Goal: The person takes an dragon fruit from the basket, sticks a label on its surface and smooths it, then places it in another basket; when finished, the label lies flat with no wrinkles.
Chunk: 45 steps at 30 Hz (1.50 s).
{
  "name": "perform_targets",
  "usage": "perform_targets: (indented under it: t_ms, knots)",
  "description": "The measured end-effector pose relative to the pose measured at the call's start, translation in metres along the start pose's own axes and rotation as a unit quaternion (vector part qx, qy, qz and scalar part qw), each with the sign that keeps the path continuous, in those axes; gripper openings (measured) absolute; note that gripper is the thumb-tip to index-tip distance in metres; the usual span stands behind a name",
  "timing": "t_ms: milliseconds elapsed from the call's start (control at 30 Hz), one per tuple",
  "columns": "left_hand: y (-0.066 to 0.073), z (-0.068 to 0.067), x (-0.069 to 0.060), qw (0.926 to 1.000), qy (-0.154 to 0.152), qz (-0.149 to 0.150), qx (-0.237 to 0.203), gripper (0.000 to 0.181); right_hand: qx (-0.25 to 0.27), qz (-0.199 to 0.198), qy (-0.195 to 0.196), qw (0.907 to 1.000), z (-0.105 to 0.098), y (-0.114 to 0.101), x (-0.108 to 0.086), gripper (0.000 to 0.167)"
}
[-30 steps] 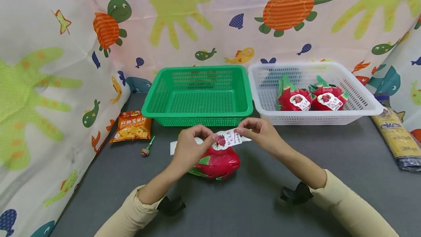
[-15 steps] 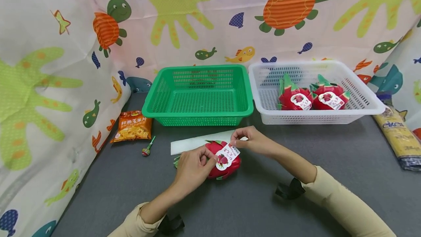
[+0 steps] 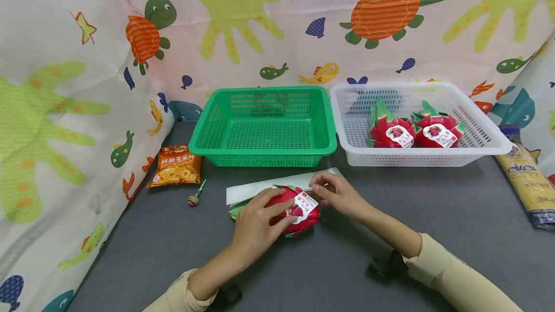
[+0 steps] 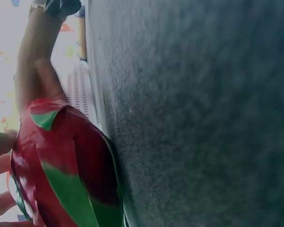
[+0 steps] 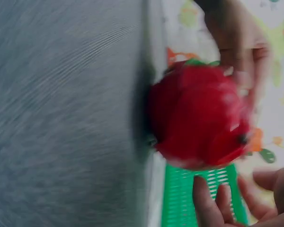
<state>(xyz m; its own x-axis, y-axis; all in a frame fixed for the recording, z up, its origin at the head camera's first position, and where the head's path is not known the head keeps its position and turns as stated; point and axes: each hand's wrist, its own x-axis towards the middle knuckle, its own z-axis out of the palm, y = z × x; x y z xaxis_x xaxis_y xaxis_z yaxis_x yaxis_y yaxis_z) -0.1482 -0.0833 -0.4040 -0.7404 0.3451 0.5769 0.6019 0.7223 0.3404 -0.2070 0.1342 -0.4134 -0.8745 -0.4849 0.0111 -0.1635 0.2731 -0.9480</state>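
Observation:
A red dragon fruit with green scale tips (image 3: 312,219) lies on the grey table. A white label printed with fruit (image 3: 306,204) sits on its upper face. My left hand (image 3: 255,227) rests on the fruit, fingers spread over it and touching the label's left part. My right hand (image 3: 336,196) hovers at the fruit's right side, fingers loosely bent. The right wrist view is blurred; there the right hand (image 5: 274,201) stands apart from the dragon fruit (image 5: 194,118) and holds nothing. In the left wrist view, the dragon fruit (image 4: 71,161) hides part of the left hand.
A white paper strip (image 3: 247,191) lies behind the fruit. Farther back stand a green basket (image 3: 260,151) and a white basket (image 3: 481,150) holding two labelled dragon fruits (image 3: 383,135). To the left are an orange snack bag (image 3: 178,166) and a lollipop (image 3: 193,200); a yellow packet (image 3: 526,177) lies right.
The label, pinched between both hands above the fruit, has come down onto it. My right hand has let go of it and drawn slightly right; my left fingers have spread over the fruit.

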Motion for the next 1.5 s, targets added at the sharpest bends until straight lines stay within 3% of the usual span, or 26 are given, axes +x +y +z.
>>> perform_targets:
  t_ms: [67,133,233,300,400,667,733,833,900,933,1000,1033,1067,1133,1267,1300,1367,1500]
  knots:
    - [-0.001,0.000,-0.001,1.0000,-0.004,0.009,0.002,0.042,-0.002,-0.035,0.009,0.9994,0.000,-0.002,-0.004,0.027]
    - [-0.003,-0.001,-0.002,0.9999,-0.005,0.010,0.000,0.044,0.030,-0.026,-0.001,0.9992,0.003,-0.001,-0.007,0.035]
    - [-0.003,-0.002,-0.001,0.9999,-0.011,0.010,-0.008,0.044,0.096,0.015,-0.019,0.9951,0.007,0.005,-0.007,0.042]
    - [-0.004,-0.002,0.000,0.9998,-0.017,0.014,-0.004,0.045,0.151,0.057,-0.025,0.9865,0.007,0.007,-0.007,0.045]
    - [-0.004,-0.002,0.001,0.9995,-0.018,0.023,0.007,0.044,0.169,0.078,-0.025,0.9823,0.004,0.007,-0.006,0.045]
    - [-0.006,-0.002,0.003,0.9996,-0.008,0.021,-0.017,0.039,0.107,0.050,-0.010,0.9929,0.007,0.005,-0.007,0.042]
    - [-0.008,-0.002,0.003,0.9995,-0.006,0.016,-0.027,0.039,0.065,0.040,-0.006,0.9970,0.006,0.006,-0.009,0.037]
    - [-0.010,-0.003,0.004,0.9989,-0.008,0.018,-0.042,0.036,-0.055,-0.006,0.023,0.9982,0.005,0.004,-0.017,0.031]
    - [-0.012,-0.004,0.005,0.9985,-0.011,0.027,-0.047,0.035,-0.143,-0.060,0.030,0.9874,0.006,0.000,-0.024,0.036]
    - [-0.012,-0.005,0.006,0.9982,-0.011,0.032,-0.049,0.034,-0.188,-0.090,0.033,0.9775,0.008,-0.003,-0.027,0.041]
    - [-0.014,-0.005,0.007,0.9978,-0.012,0.038,-0.053,0.034,-0.277,-0.160,0.036,0.9466,0.013,-0.007,-0.031,0.051]
    - [-0.015,-0.006,0.007,0.9977,-0.013,0.038,-0.055,0.035,-0.308,-0.189,0.035,0.9317,0.016,-0.008,-0.032,0.055]
    - [-0.015,-0.006,0.006,0.9975,-0.015,0.037,-0.058,0.035,-0.323,-0.210,0.030,0.9225,0.018,-0.008,-0.033,0.058]
    - [-0.015,-0.006,0.006,0.9972,-0.019,0.034,-0.065,0.036,-0.340,-0.227,0.038,0.9117,0.022,-0.007,-0.034,0.058]
    - [-0.015,-0.006,0.006,0.9977,-0.028,0.050,-0.034,0.040,-0.267,-0.188,0.042,0.9442,0.023,-0.003,-0.033,0.061]
    - [-0.015,-0.006,0.006,0.9975,-0.031,0.062,-0.017,0.041,-0.260,-0.177,0.042,0.9484,0.023,-0.001,-0.033,0.061]
    - [-0.015,-0.006,0.006,0.9956,-0.035,0.085,0.017,0.043,-0.253,-0.154,0.037,0.9544,0.022,0.001,-0.034,0.062]
    - [-0.014,-0.006,0.010,0.9926,-0.051,0.102,0.042,0.044,-0.274,-0.121,0.013,0.9541,0.018,-0.001,-0.036,0.066]
